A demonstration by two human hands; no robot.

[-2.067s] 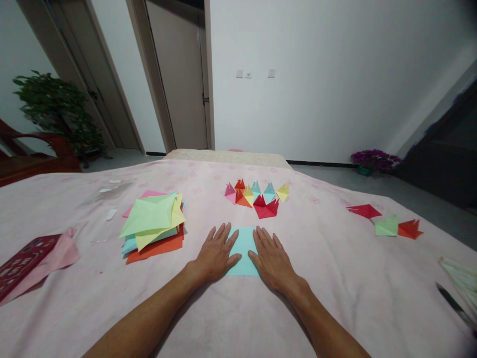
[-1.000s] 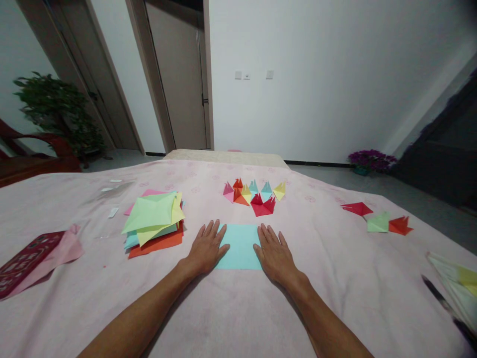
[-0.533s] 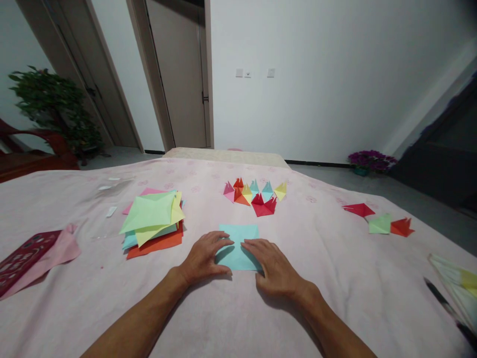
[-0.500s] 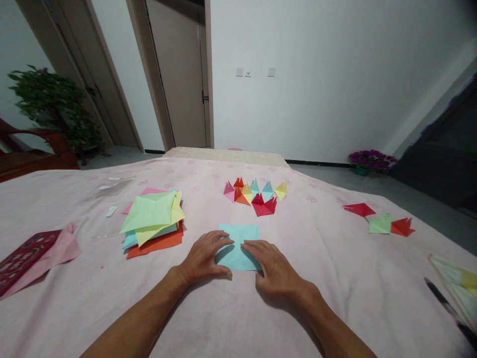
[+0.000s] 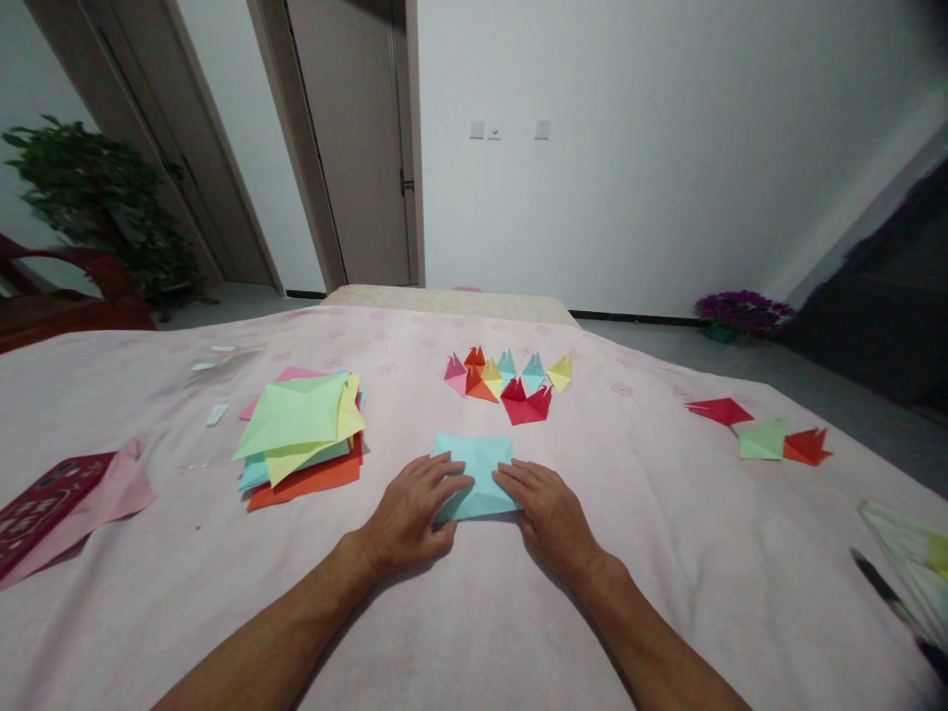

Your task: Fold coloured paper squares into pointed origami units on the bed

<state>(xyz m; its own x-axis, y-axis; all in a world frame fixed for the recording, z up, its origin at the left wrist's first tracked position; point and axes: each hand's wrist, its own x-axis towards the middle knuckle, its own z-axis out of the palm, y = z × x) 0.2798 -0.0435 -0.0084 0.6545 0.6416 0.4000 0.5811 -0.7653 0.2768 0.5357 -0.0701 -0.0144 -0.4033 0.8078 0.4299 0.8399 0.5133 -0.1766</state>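
A light blue sheet of origami paper (image 5: 480, 456) lies in front of me, with faint crease lines across it. My left hand (image 5: 419, 504) holds its left side, fingers over the top and thumb by the near corner. On the right side, my right hand (image 5: 559, 513) has its fingertips on the paper; its thumb is mostly hidden behind the hand. The near edge looks slightly raised and slanted. Beyond the sheet stand several small folded paper birds (image 5: 525, 403) in red, orange, pink, yellow and blue.
To the left is a stack of coloured paper (image 5: 292, 420), with a clear plastic wrapper (image 5: 222, 365) behind it. A red phone (image 5: 55, 504) rests on pink cloth. More folded paper pieces (image 5: 762, 439) and a black pen (image 5: 885, 583) lie right. A pink tablecloth (image 5: 637, 592) covers the table.
The near edge of the blue paper has come up and away from me. Both hands have shifted on its sides, the right one slightly outward. The view has tilted a little.
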